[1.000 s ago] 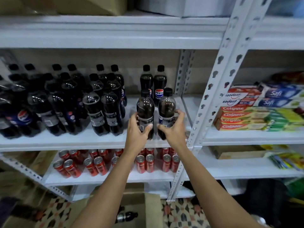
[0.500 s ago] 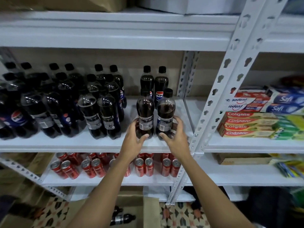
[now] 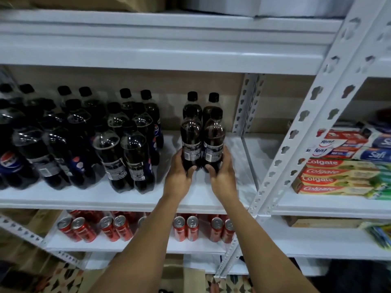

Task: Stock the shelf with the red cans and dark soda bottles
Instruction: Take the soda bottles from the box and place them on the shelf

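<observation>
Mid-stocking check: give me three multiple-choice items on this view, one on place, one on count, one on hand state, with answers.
1. Where do the red cans stand?
A. The shelf below the soda bottles
B. The top shelf
C. Beside the toothpaste boxes

2. How many soda bottles stand directly behind the two held ones?
A. None
B. Two
C. Five

3. What is the left hand doing?
A. Hanging idle
B. Gripping a can
C. Gripping a soda bottle

Answers:
1. A, the cans line the lower shelf.
2. B, two black caps show behind the pair.
3. C, its fingers curl round the left soda bottle, as the right hand grips the right soda bottle.
</observation>
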